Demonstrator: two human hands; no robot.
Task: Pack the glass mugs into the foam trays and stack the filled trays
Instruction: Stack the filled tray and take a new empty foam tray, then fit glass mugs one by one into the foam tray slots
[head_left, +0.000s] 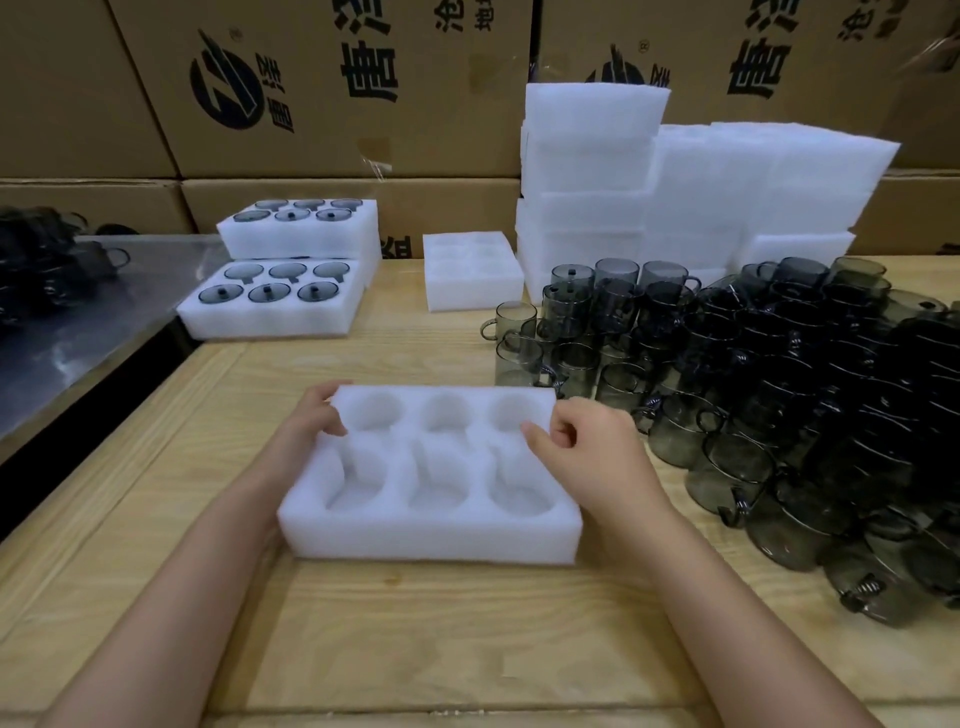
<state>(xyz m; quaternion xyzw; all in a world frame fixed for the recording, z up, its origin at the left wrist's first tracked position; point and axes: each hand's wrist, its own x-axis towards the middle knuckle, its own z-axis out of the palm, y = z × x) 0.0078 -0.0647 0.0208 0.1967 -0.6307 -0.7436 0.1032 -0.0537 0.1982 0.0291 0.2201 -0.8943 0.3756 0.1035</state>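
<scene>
Behind-left of empty foam tray (431, 535): filled trays (270, 312) stacked; mugs (779, 389) heaped to its right, unpacked. Left hand (306, 421) grips its edge; right hand (587, 441) grip unclear.

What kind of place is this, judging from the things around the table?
Probably a packing station in a warehouse or small factory: printed cartons stacked behind, piles of foam trays and a crowd of glass mugs on the table. The left hand grips an empty tray.
</scene>
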